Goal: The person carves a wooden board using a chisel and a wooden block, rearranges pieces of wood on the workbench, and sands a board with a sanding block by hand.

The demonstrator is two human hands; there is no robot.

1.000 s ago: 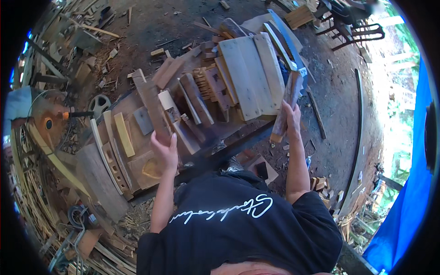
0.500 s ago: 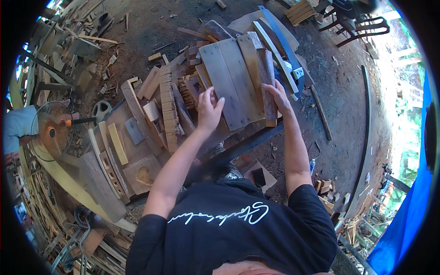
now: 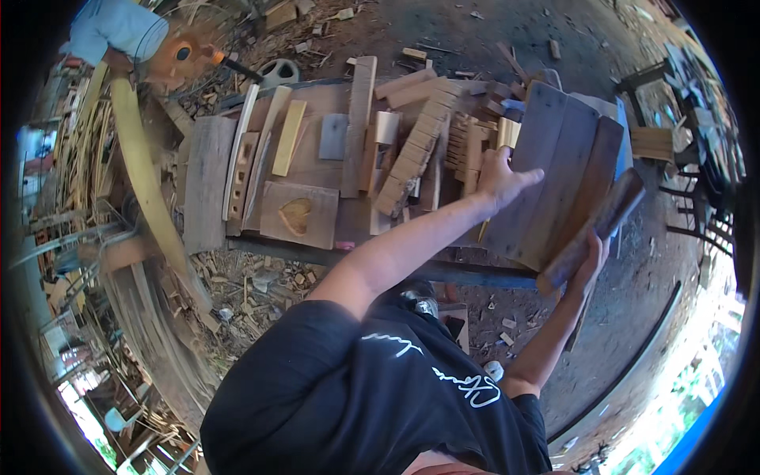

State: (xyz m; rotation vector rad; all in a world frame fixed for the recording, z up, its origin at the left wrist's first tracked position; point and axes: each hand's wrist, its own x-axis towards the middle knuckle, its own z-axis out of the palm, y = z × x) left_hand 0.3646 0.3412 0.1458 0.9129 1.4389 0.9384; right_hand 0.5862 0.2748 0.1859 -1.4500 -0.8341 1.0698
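Note:
My right hand [image 3: 587, 267] is closed around the lower side of a dark, thick wooden block [image 3: 608, 218], which slants along the right edge of a wide panel of joined boards [image 3: 546, 182]. At the panel's left edge, my left hand [image 3: 500, 180] is open, its thumb stretched over the boards. Its other fingers are close to a pale yellow wood strip [image 3: 509, 131]; whether they touch it I cannot tell. Left of this hand lie a notched wooden piece [image 3: 467, 150] and a long block scored with cross grooves [image 3: 419, 146].
The workbench [image 3: 313, 178] carries several strips, a grey square [image 3: 333, 136] and a board with a heart-shaped hollow [image 3: 299, 214]. A standing fan [image 3: 184, 54] and a person's blue sleeve [image 3: 119, 32] are at upper left. Dark chairs [image 3: 701, 119] stand at right.
My view has turned, so the bench now lies more to the left. The dark block has tilted and shifted outward with my right hand. My left hand has moved to the panel's left edge.

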